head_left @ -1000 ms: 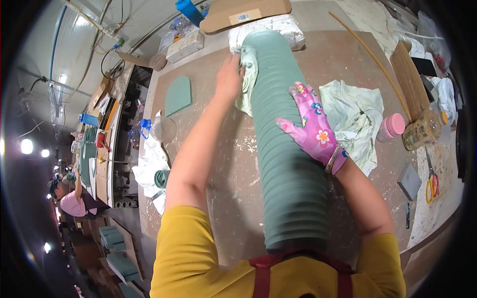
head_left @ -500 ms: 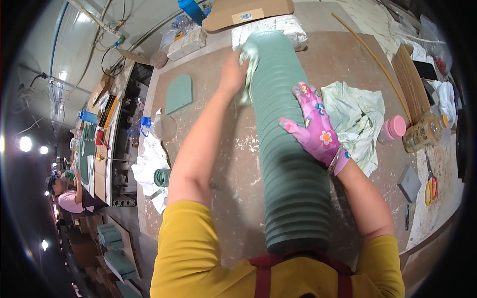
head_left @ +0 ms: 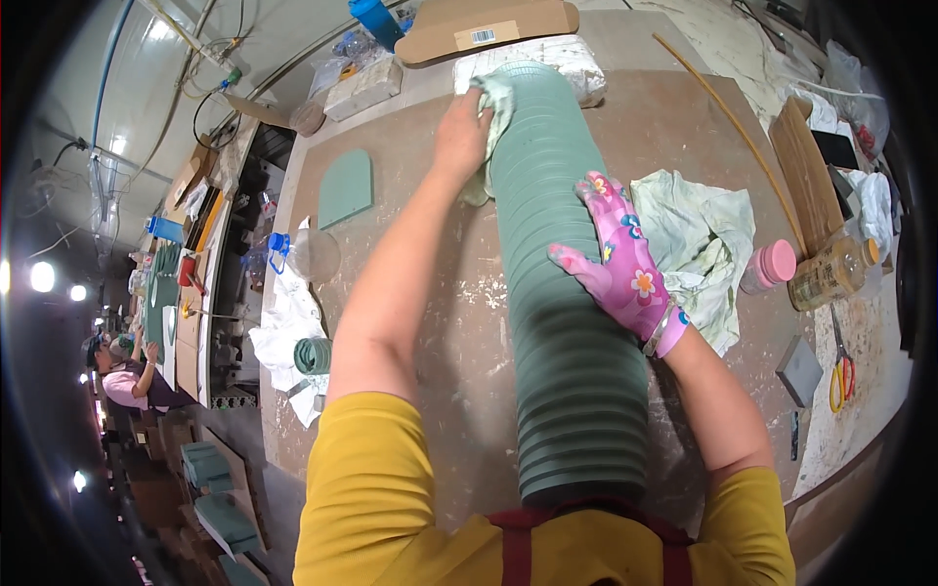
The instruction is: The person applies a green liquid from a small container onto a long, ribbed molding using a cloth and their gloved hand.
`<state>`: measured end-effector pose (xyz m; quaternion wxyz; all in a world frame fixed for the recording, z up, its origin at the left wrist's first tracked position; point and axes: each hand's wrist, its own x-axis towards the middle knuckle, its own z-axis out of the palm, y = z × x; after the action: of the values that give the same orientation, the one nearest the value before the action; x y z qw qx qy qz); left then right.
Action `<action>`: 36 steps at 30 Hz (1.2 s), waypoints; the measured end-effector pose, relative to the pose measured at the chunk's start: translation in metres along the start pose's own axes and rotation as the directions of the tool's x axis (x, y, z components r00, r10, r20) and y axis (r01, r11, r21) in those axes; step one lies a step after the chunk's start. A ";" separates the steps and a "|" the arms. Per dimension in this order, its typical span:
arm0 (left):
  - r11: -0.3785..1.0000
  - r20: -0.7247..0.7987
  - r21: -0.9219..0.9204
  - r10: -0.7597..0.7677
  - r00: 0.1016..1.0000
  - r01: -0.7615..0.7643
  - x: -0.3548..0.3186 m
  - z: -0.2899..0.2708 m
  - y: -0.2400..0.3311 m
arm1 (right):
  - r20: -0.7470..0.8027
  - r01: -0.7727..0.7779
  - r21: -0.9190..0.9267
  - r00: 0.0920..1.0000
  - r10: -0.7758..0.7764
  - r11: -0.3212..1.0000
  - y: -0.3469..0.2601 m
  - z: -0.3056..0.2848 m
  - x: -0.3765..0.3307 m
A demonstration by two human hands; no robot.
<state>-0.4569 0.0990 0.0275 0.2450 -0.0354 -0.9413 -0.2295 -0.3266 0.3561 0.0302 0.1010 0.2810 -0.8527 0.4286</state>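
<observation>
A long green ribbed piece, like a stack of rounded slabs, stretches from my body toward the far side of the table. Bare and closed on a pale green-stained cloth, my left hand presses it against the piece's far left edge. My right hand, in a pink flowered glove, rests on the right side of the ribs with its fingers stretched out and thumb apart. Beside that glove lies a second crumpled, stained cloth. One flat green arch-shaped slab lies left of my left forearm.
Behind the piece are a white wrapped block and a cardboard box. To the right stand a pink-lidded jar, a bottle, scissors and a thin stick. Another person works at a far-left bench.
My left hand and its cloth have shifted slightly, with the cloth now over the piece's far left edge. My right hand stays on the ribs. The view has moved slightly.
</observation>
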 end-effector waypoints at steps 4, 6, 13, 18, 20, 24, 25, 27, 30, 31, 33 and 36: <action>0.950 0.357 0.299 -0.019 0.934 -0.095 -0.036 -0.032 -0.059 | 0.021 -0.024 0.019 1.000 0.023 1.000 -0.005 0.004 0.002; 0.988 0.226 0.149 -0.076 0.971 0.042 -0.030 -0.047 0.002 | 0.027 -0.071 0.005 0.997 0.071 0.997 0.008 -0.003 -0.003; 0.822 0.161 -0.545 0.295 0.942 -0.165 -0.078 -0.070 0.156 | -0.096 -0.119 0.860 0.918 0.386 0.497 -0.021 -0.029 0.031; 0.824 0.051 -0.545 -0.152 0.987 0.155 -0.091 -0.031 0.066 | -0.178 -0.008 0.103 0.984 0.027 0.995 0.036 -0.069 0.111; 0.746 0.179 -0.543 -0.346 0.921 0.386 -0.104 -0.005 0.051 | 0.067 0.254 -0.175 0.967 -0.246 0.951 -0.003 -0.029 0.127; 0.520 0.286 -0.761 -0.268 0.920 0.388 -0.097 0.007 0.064 | 0.277 0.491 -0.143 0.854 -0.441 0.860 0.033 0.016 0.155; 0.548 0.203 -0.778 -0.241 0.949 0.306 -0.097 0.005 0.065 | 0.105 0.520 -0.118 0.854 -0.510 0.846 0.063 0.022 0.151; 0.586 0.194 -0.738 -0.291 0.937 0.335 -0.102 0.006 0.062 | 0.104 0.238 -0.041 0.967 -0.232 0.970 0.072 0.010 0.137; 0.593 0.194 -0.723 -0.318 0.928 0.354 -0.105 0.007 0.061 | -0.084 0.170 -0.159 0.979 -0.184 0.973 0.086 0.003 0.114; 0.560 0.211 -0.740 -0.333 0.919 0.373 -0.104 0.007 0.064 | 0.006 0.138 -0.211 0.990 -0.140 0.968 0.095 -0.012 0.111; 0.527 0.221 -0.756 -0.354 0.909 0.389 -0.103 0.007 0.061 | 0.254 -0.095 -0.437 0.941 0.224 0.894 0.075 -0.042 0.131; 0.494 0.230 -0.773 -0.367 0.901 0.398 -0.103 0.012 0.060 | 0.133 0.493 -0.289 0.870 -0.475 0.821 0.031 -0.042 0.151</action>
<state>-0.3615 0.1632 -0.0061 0.1286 0.0631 -0.7216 -0.6773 -0.4714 0.3449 0.0972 0.2265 0.4800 -0.8129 0.2399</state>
